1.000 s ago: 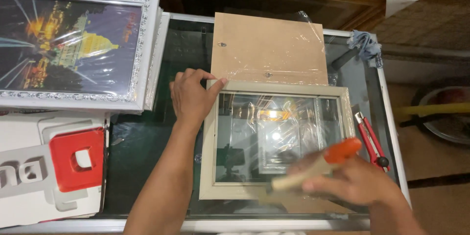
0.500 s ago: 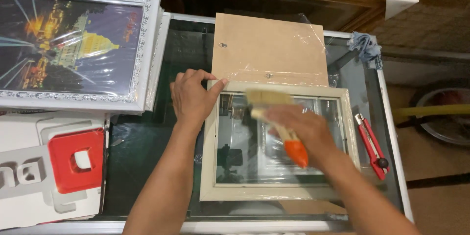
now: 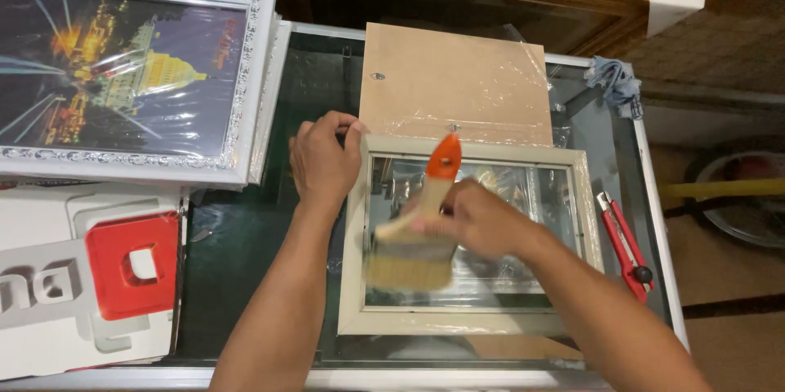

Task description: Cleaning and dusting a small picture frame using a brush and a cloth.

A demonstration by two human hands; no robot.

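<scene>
Gripping the brush (image 3: 415, 238), the right hand (image 3: 478, 219) could shift the frame (image 3: 352, 277) if the flat-pressed left hand (image 3: 325, 161) slips.

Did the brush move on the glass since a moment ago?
Yes. The paintbrush in the right hand flipped: its bristles went from the top of the beige frame down toward the bottom left, orange tip pointing up.

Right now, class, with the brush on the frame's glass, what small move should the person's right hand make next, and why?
Probably sweep the brush across the glass toward the far right side. The right hand has its bristles on the lower left of the beige frame, while the left hand steadies the frame's top left corner.
</scene>
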